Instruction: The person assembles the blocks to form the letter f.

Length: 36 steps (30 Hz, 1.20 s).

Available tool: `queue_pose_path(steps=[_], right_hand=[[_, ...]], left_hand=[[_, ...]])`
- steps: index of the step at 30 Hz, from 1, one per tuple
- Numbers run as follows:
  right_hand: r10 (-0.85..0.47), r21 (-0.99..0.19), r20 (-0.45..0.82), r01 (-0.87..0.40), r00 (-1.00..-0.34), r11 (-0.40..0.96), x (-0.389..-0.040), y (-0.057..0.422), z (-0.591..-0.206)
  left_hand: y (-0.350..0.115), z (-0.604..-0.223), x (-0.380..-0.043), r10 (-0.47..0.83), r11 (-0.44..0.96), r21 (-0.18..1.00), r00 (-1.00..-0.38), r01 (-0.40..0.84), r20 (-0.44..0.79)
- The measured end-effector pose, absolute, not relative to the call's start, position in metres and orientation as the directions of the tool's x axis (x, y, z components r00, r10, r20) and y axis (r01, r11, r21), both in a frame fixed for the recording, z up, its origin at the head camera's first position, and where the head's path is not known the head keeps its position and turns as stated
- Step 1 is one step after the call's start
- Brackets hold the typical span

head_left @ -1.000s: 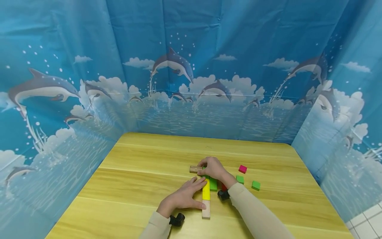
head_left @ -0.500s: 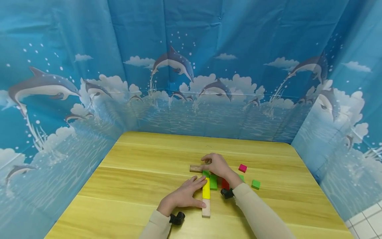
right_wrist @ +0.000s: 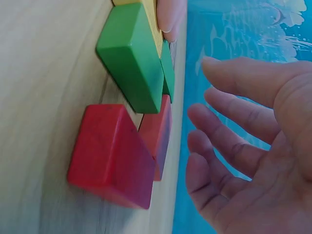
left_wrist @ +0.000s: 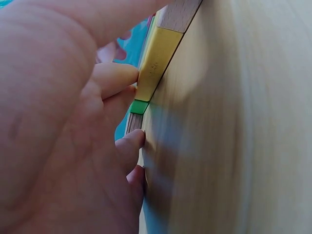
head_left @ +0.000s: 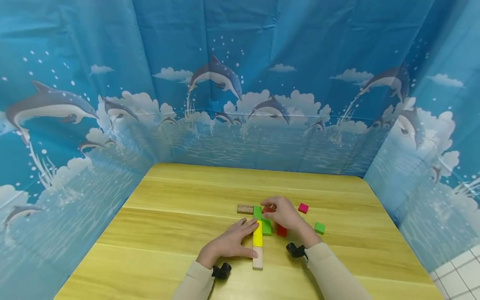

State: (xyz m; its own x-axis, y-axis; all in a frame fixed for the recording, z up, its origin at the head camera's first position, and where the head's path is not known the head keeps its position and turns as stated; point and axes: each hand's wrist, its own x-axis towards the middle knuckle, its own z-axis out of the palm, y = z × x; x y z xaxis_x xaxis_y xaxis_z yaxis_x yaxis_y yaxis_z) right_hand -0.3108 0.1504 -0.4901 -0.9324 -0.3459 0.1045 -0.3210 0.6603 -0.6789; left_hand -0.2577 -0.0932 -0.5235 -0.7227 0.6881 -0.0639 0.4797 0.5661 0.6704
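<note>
A yellow block [head_left: 257, 239] and a pale wooden block [head_left: 258, 262] lie end to end in a row. My left hand [head_left: 229, 243] rests along it, fingertips at the yellow block and thumb at the pale one. A green block [head_left: 257, 213] continues the row at its far end, with a brown wooden block [head_left: 245, 209] to its left. My right hand [head_left: 286, 214] hovers with loosely bent fingers near a flat red block [right_wrist: 158, 129]. In the right wrist view its fingers hold nothing. Closer to me stand a thicker green block [right_wrist: 131, 58] and another red block [right_wrist: 107, 151].
A pink block [head_left: 303, 208] and a green block [head_left: 319, 228] lie on the right of the wooden table [head_left: 168, 233]. A blue curtain [head_left: 240, 146] printed with dolphins hangs behind and around the table.
My right hand has moved right, off the far green block and the brown block, uncovering them; the flat red block now shows near its fingers. My left hand stays in place on the row.
</note>
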Motion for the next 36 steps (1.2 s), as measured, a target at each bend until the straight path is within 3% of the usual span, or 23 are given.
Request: queue_pose_path(steps=[15,36], right_hand=[[-0.494,-0.527,0.007,-0.423,-0.87,0.737,-0.301,0.148,-0.489],[-0.436,-0.469,-0.034,-0.371,-0.899,0.801,-0.293,0.149,-0.488]], left_hand=[[-0.097,-0.517,-0.259,0.684,0.579,0.65,-0.727,0.492,-0.059],[-0.093,-0.525,-0.259,0.691,0.571,0.659,-0.72,0.489,-0.065]])
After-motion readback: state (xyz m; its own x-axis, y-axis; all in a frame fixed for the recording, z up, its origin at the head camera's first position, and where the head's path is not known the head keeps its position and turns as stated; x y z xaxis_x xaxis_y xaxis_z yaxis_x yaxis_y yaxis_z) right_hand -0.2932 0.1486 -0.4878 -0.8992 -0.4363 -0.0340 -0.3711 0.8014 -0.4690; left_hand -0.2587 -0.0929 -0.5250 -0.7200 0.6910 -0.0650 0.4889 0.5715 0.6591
